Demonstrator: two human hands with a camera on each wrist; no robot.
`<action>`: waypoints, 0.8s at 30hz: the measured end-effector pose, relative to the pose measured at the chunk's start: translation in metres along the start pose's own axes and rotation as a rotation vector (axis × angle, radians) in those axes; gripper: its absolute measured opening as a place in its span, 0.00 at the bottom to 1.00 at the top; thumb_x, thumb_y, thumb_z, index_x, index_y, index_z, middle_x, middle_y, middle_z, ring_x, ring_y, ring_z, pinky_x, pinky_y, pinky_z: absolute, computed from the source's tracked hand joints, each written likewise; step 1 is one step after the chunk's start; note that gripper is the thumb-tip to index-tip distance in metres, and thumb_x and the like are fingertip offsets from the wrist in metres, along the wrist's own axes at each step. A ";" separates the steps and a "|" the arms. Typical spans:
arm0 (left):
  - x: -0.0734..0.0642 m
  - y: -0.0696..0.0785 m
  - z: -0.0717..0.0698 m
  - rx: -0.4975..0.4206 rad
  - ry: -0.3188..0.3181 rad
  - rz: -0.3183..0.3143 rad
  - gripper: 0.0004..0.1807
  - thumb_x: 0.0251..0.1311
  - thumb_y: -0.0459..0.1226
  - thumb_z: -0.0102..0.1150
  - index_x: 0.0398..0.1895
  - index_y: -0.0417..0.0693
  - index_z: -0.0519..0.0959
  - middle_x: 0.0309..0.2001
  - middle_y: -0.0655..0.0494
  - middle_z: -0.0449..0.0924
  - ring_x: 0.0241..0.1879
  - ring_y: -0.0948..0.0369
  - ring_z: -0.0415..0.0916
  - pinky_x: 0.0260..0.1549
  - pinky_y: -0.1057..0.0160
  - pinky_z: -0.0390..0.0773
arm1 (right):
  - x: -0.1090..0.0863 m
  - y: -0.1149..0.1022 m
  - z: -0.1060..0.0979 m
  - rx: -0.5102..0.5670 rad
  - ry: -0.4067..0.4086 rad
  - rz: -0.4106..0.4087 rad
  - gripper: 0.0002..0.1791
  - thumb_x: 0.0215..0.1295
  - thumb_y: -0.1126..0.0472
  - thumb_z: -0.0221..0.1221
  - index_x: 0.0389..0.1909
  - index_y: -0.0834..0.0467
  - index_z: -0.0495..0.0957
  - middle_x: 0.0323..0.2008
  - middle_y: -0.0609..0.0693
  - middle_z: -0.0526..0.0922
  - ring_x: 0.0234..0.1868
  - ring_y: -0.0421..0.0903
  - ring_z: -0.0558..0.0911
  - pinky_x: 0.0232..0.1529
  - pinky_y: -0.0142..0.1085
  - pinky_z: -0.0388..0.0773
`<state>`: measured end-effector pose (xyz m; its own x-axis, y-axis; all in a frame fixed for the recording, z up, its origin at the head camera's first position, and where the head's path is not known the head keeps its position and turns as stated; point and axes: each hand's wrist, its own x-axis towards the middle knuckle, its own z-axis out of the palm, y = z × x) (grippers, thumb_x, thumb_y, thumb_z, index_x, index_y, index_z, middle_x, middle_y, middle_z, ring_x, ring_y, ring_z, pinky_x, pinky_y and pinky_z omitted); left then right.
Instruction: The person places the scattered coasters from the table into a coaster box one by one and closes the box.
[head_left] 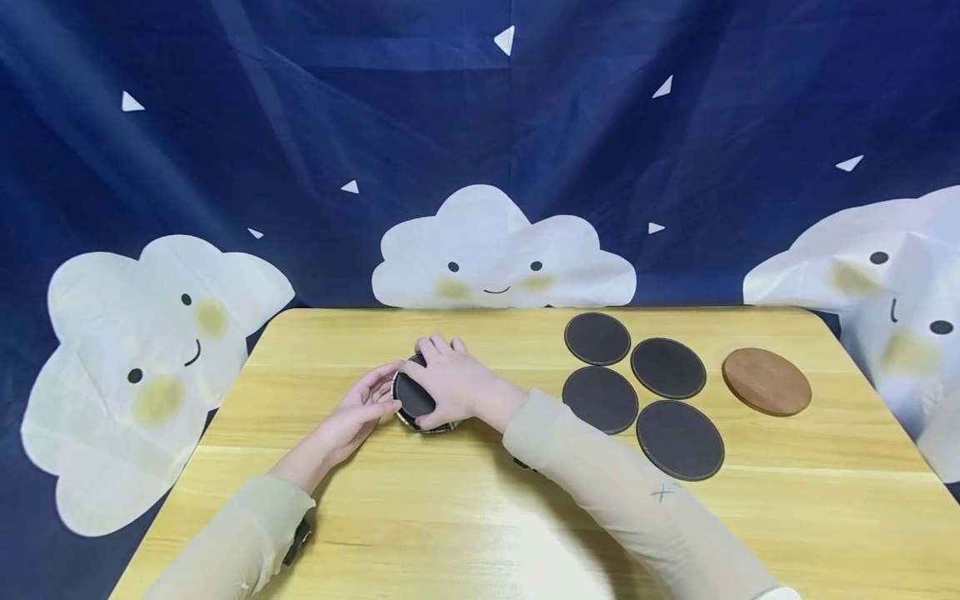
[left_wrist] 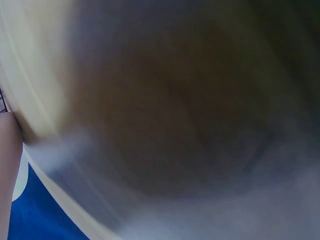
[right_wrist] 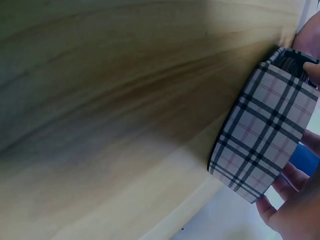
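A plaid coaster holder (right_wrist: 265, 125), white with dark and pinkish lines, stands on the table left of centre in the head view. My left hand (head_left: 363, 408) grips its left side, thumb at the near rim and fingers behind. Over its top is my right hand (head_left: 457, 383), thumb at the near edge and fingers at the far edge of a round black coaster (head_left: 412, 396) lying in the holder's mouth. That hand hides the coaster's right part. In the left wrist view everything close is a dark blur.
Several round black coasters (head_left: 680, 440) lie flat in a cluster right of the hands, partly behind the right sleeve (head_left: 615, 492). Farther right is a brown round disc (head_left: 767, 382). A dark blue cloth (head_left: 322, 100) with clouds hangs behind the wooden table (head_left: 420, 517).
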<state>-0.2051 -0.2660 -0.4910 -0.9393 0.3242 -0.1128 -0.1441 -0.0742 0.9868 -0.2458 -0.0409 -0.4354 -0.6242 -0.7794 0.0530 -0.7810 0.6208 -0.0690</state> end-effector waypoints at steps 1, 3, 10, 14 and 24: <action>0.000 0.000 0.000 -0.002 -0.001 0.002 0.44 0.66 0.21 0.55 0.83 0.30 0.49 0.66 0.71 0.69 0.63 0.77 0.72 0.66 0.80 0.72 | 0.000 0.000 0.001 -0.003 0.002 0.000 0.46 0.54 0.31 0.71 0.73 0.44 0.70 0.64 0.52 0.70 0.63 0.50 0.68 0.58 0.44 0.69; 0.000 0.000 0.000 -0.005 -0.001 0.005 0.44 0.66 0.21 0.55 0.83 0.30 0.48 0.66 0.72 0.70 0.63 0.77 0.72 0.66 0.80 0.72 | -0.001 0.000 0.002 -0.012 0.006 0.000 0.47 0.53 0.31 0.71 0.73 0.44 0.70 0.64 0.52 0.70 0.63 0.50 0.69 0.58 0.44 0.69; 0.003 -0.002 -0.001 -0.003 0.001 0.006 0.44 0.66 0.20 0.54 0.83 0.31 0.48 0.66 0.74 0.70 0.63 0.77 0.72 0.67 0.80 0.72 | -0.002 -0.001 0.007 -0.035 0.007 0.011 0.49 0.53 0.31 0.70 0.76 0.43 0.67 0.67 0.52 0.69 0.64 0.50 0.69 0.59 0.44 0.69; 0.004 -0.003 -0.002 -0.005 -0.001 0.009 0.44 0.66 0.20 0.54 0.84 0.31 0.49 0.66 0.73 0.70 0.64 0.77 0.72 0.67 0.79 0.72 | -0.003 -0.001 0.007 -0.048 0.000 0.019 0.50 0.55 0.30 0.69 0.77 0.43 0.66 0.69 0.53 0.69 0.65 0.51 0.69 0.60 0.45 0.70; 0.004 -0.005 -0.003 -0.012 -0.007 0.016 0.44 0.66 0.19 0.53 0.84 0.31 0.48 0.66 0.73 0.71 0.64 0.76 0.73 0.66 0.79 0.73 | -0.005 -0.002 0.008 -0.078 -0.010 0.023 0.52 0.58 0.28 0.66 0.80 0.47 0.63 0.72 0.52 0.68 0.68 0.51 0.69 0.63 0.46 0.70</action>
<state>-0.2090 -0.2674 -0.4968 -0.9394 0.3290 -0.0961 -0.1327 -0.0909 0.9870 -0.2409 -0.0391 -0.4440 -0.6423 -0.7653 0.0421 -0.7658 0.6431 0.0077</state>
